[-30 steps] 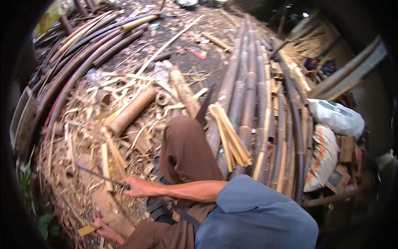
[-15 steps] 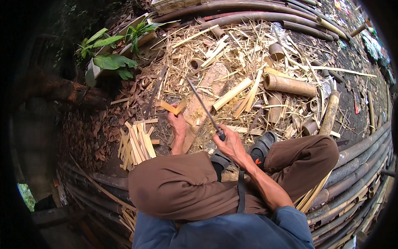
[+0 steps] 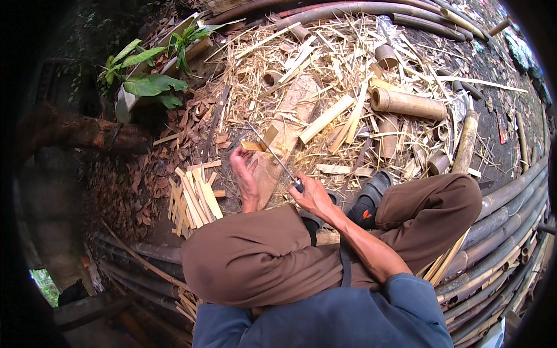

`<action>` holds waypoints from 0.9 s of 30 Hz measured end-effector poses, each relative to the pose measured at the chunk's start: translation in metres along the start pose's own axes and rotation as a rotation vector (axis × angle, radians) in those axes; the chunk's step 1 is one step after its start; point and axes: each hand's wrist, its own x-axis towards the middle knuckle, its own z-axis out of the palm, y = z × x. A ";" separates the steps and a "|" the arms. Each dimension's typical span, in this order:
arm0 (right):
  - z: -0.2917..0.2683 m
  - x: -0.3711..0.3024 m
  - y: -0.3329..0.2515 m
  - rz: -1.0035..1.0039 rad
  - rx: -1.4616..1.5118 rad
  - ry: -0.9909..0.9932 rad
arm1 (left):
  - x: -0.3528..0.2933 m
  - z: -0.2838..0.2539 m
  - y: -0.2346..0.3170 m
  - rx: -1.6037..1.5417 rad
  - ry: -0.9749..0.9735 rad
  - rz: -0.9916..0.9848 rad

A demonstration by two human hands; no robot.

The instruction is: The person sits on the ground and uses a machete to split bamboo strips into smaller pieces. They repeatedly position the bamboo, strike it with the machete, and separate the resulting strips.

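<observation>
Gripping a knife (image 3: 277, 159) in our right hand (image 3: 312, 196), our left hand (image 3: 245, 174) holds a bamboo piece (image 3: 260, 142) on the wooden block (image 3: 285, 139)

Bare dark earth ground (image 3: 493, 124) strewn with pale bamboo shavings (image 3: 325, 75); short tan bamboo tube (image 3: 408, 103), stacked split bamboo strips (image 3: 191, 197), brown dry leaves (image 3: 125, 191)

Soft, even daylight without hard shadows; sharp centre, strong fisheye bending and black vignette at edges.
</observation>
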 end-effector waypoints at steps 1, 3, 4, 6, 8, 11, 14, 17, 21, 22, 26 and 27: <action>0.002 -0.001 0.002 -0.007 -0.006 -0.011 | 0.008 -0.007 0.005 -0.021 0.083 -0.069; 0.004 -0.003 0.002 -0.001 -0.044 -0.054 | 0.021 -0.024 0.013 0.106 -0.026 -0.133; 0.005 -0.004 -0.002 -0.009 -0.043 -0.039 | 0.027 -0.026 0.016 0.165 -0.085 -0.165; 0.004 -0.009 -0.010 -0.025 -0.039 -0.003 | 0.027 -0.016 0.015 0.378 0.003 -0.043; -0.001 -0.016 -0.014 -0.115 -0.041 0.002 | 0.023 -0.012 0.018 0.505 0.032 0.028; 0.005 -0.018 -0.004 -0.161 0.000 0.033 | 0.017 -0.003 0.012 0.581 0.071 0.155; 0.008 -0.020 -0.016 -0.034 0.143 -0.028 | 0.017 -0.001 0.004 0.676 0.070 0.257; -0.002 -0.011 -0.040 -0.118 0.169 -0.021 | 0.009 0.006 0.017 0.705 0.060 0.360; 0.004 0.001 -0.046 -0.385 0.224 0.095 | 0.004 0.008 0.018 0.742 0.103 0.413; 0.012 0.004 -0.028 -0.258 0.139 0.071 | -0.001 0.014 0.023 0.723 0.093 0.377; 0.032 0.017 0.015 -0.045 -0.028 0.081 | -0.010 0.021 0.012 0.544 0.020 0.238; 0.034 0.020 0.018 -0.044 -0.025 0.077 | -0.006 0.020 0.016 0.556 -0.027 0.234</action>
